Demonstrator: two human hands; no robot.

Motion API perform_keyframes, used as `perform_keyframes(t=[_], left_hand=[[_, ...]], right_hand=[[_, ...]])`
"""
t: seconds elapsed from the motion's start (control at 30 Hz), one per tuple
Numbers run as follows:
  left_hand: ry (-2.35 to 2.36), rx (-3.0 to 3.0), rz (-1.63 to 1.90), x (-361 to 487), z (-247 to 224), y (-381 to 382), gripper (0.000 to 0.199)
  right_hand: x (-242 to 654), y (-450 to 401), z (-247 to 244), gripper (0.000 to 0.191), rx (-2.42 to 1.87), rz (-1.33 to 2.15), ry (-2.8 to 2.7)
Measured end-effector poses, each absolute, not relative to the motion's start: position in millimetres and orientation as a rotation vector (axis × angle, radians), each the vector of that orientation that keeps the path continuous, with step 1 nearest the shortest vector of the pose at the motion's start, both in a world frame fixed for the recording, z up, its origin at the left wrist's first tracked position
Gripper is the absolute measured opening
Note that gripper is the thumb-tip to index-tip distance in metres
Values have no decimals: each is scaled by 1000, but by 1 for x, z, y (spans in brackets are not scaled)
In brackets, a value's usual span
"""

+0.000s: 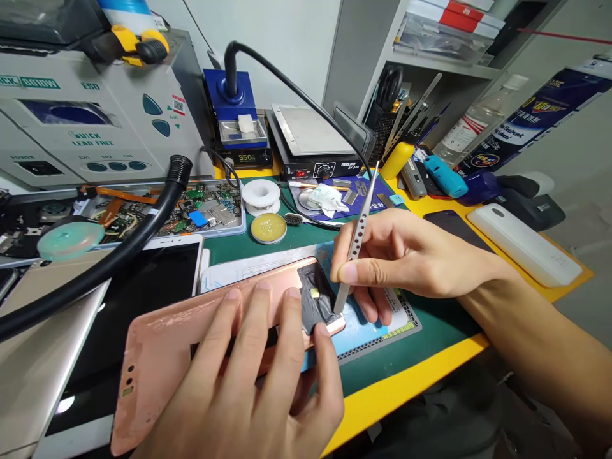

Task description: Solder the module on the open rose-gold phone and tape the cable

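Note:
A pink phone back cover (165, 341) lies at a slant across the mat, with small camera holes at its near left corner. My left hand (261, 376) grips it, fingers stretched over the surface and thumb at the near edge. Wrinkled black film (315, 299) covers its right end, around a small yellowish patch. Metal tweezers (359, 239) with a row of holes are pinched in my right hand (396, 261). Their pointed tip faces up and away; the blunt end touches the film near the cover's right edge. My left hand hides the cover's middle.
Left stand a hot air station (95, 121), its black hose (143, 223) and a white phone (184, 255). Behind are a solder spool (261, 194), flux tin (268, 228), soldering station (243, 157) and heating plate (306, 131). Right lies a white power bank-like block (526, 245).

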State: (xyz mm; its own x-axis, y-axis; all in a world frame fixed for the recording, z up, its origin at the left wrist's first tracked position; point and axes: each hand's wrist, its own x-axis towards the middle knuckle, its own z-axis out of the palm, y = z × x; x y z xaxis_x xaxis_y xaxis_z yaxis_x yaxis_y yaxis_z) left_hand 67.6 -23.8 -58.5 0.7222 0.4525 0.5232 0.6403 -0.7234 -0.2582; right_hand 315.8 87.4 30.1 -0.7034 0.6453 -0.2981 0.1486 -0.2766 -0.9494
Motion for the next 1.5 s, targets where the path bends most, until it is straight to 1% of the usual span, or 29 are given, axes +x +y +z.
perform_keyframes(t=[0.03, 0.13, 0.43, 0.6, 0.73, 0.8, 0.93, 1.03, 1.2, 1.3, 1.4, 1.5], left_hand=[[-924, -2489, -562, 66, -59, -25, 34], [-959, -2498, -546, 65, -61, -26, 34], [-890, -2451, -533, 66, -58, -21, 36], [-889, -2443, -532, 64, -58, -19, 35], [-906, -2442, -512, 66, -56, -20, 35], [-852, -2421, -567, 67, -55, -21, 34], [-933, -2464, -575, 69, -53, -21, 37], [-924, -2522, -662, 71, -51, -17, 36], [-914, -2542, -685, 74, -52, -14, 38], [-922, -2528, -671, 71, -55, -17, 38], [-899, -2432, -663, 69, -59, -19, 42], [-861, -2378, -643, 68, -60, -19, 46]], right_hand=[[316, 88, 30, 23, -981, 2033, -1633], [317, 88, 29, 24, -993, 2013, -1643], [317, 87, 32, 24, -967, 2028, -1662], [317, 88, 31, 29, -937, 2043, -1706], [318, 89, 32, 28, -942, 2032, -1702], [319, 89, 32, 28, -939, 2033, -1721], [319, 90, 34, 31, -956, 2051, -1756], [320, 91, 32, 30, -978, 2044, -1735], [321, 93, 30, 36, -1028, 1987, -1733], [326, 93, 32, 29, -1048, 1978, -1745], [330, 93, 35, 18, -1005, 2096, -1695], [332, 93, 37, 16, -954, 2166, -1613]])
